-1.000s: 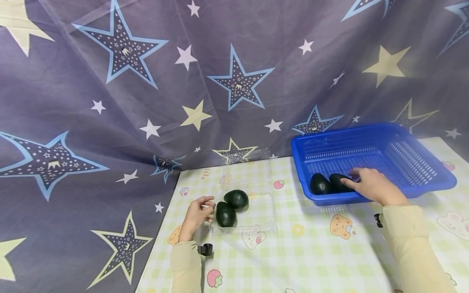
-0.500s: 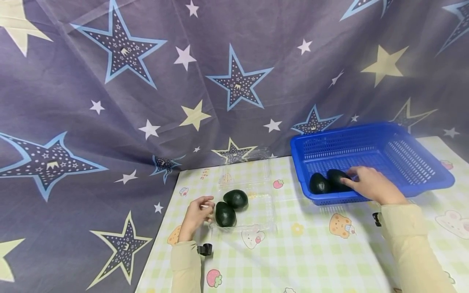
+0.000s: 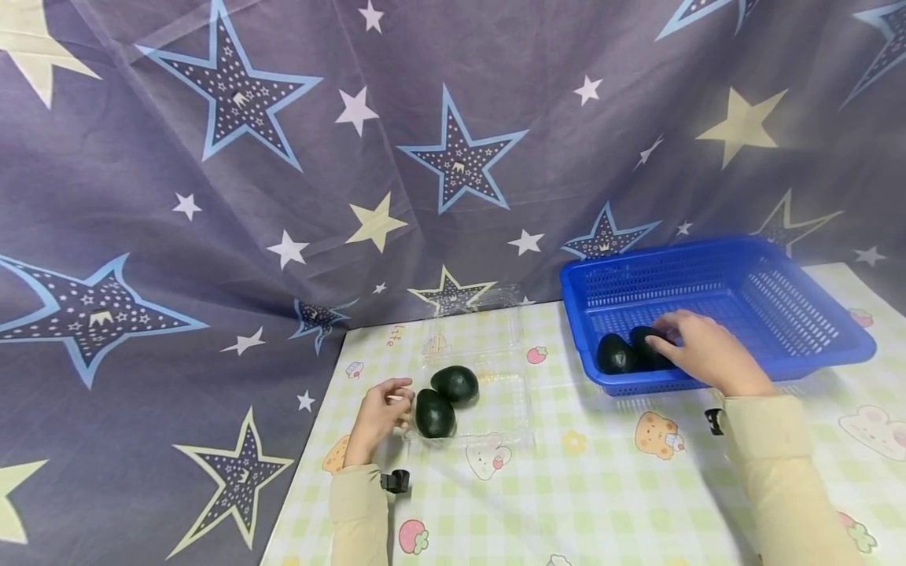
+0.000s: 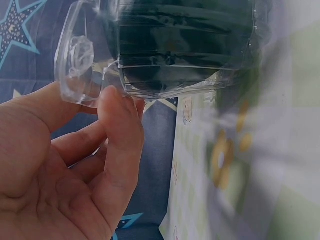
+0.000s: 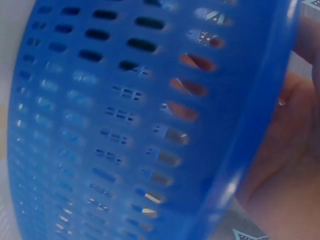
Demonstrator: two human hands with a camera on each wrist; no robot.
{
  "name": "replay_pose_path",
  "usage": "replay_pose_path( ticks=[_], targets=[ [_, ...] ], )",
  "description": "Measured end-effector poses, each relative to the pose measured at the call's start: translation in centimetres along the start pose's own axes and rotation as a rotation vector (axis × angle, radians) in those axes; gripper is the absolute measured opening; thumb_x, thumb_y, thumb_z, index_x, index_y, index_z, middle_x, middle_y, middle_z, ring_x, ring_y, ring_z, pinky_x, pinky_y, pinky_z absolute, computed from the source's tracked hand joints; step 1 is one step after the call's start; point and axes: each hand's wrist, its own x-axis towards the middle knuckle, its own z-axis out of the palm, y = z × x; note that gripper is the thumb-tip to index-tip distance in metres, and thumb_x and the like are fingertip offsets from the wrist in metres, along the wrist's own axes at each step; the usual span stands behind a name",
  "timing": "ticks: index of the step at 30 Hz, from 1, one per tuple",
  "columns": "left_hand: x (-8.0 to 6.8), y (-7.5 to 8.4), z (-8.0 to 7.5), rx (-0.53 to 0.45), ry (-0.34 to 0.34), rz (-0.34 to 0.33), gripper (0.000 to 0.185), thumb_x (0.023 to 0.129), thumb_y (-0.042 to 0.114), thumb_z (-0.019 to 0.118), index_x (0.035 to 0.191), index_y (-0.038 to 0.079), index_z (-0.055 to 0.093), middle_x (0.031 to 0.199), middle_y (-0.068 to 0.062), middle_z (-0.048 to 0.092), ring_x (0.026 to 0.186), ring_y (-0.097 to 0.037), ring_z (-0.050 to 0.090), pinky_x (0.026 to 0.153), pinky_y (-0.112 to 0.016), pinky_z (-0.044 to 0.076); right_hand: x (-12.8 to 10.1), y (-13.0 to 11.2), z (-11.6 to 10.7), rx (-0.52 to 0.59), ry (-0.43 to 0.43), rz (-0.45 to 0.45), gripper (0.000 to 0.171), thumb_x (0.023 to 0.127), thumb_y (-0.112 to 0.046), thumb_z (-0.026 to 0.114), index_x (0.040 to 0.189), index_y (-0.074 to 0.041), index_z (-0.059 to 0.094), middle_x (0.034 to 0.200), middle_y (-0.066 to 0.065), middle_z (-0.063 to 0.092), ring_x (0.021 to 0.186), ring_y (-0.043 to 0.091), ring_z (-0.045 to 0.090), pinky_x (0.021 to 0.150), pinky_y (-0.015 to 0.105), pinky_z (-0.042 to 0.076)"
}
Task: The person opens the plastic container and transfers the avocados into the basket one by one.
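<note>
Contact on the right! Our right hand (image 3: 711,354) was clamped on the gripped avocado (image 3: 646,350), thumb to the near side, fingers bent over the far side, and that fruit sat inside the blue basket (image 3: 665,255), close to its front-left corner. There we had the key relation: the fruit lay to the left of the palm, right at the fingertips, with the right hand by far the nearer of the two. Its long axis we couldn't call, since the fingers covered one end.

Snug on its left came the neighbouring avocado (image 3: 616,354), then the basket's left wall; both stood on the line toward the clear box (image 3: 502,405), so height looked to us the thing that mattered. Beneath the wrist ran the front rim, another edge to mind.

Across to the left, our left hand (image 3: 382,409) had its fingers curled at the box's left edge, seemingly pinching the plastic rim. Inside the box's left half lay a rear avocado (image 3: 455,385) and a front avocado (image 3: 435,413), touching. Behind them the lid (image 3: 495,334) stood open near the starry curtain (image 3: 495,47), all of it on our checked table (image 3: 566,503).
</note>
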Motion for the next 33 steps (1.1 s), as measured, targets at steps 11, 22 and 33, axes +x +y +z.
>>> replay_pose_path(
  ticks=[11, 22, 33],
  targets=[
    [1.9, -3.3, 0.1, 0.010, 0.037, 0.013, 0.043, 0.087, -0.009, 0.055, 0.130, -0.010, 0.057, 0.108, -0.027, 0.062, 0.065, -0.015, 0.060, 0.051, -0.028, 0.058, 0.3, -2.7, 0.8, 0.054, 0.022, -0.013, 0.031, 0.097, -0.022, 0.063, 0.116, 0.003, 0.066, 0.109, 0.020, 0.067, 0.097, 0.035, 0.066, 0.085, 0.056, 0.054],
    [1.9, -3.4, 0.1, 0.009, 0.043, 0.015, 0.044, 0.086, -0.008, 0.056, 0.130, -0.007, 0.059, 0.105, -0.022, 0.064, 0.066, -0.014, 0.060, 0.050, -0.024, 0.056, 0.7, -4.3, 2.3, 0.052, 0.029, -0.051, 0.036, 0.098, -0.021, 0.061, 0.124, 0.003, 0.063, 0.119, 0.023, 0.064, 0.106, 0.039, 0.063, 0.089, 0.059, 0.052],
    [1.9, -3.5, 0.1, -0.004, 0.038, 0.015, 0.045, 0.086, -0.008, 0.055, 0.130, -0.008, 0.058, 0.106, -0.022, 0.064, 0.066, -0.015, 0.061, 0.050, -0.024, 0.057, 1.5, -6.9, 3.9, 0.053, 0.021, -0.081, 0.047, 0.098, -0.024, 0.062, 0.138, -0.001, 0.054, 0.131, 0.020, 0.058, 0.116, 0.037, 0.058, 0.091, 0.058, 0.052]
  ],
)
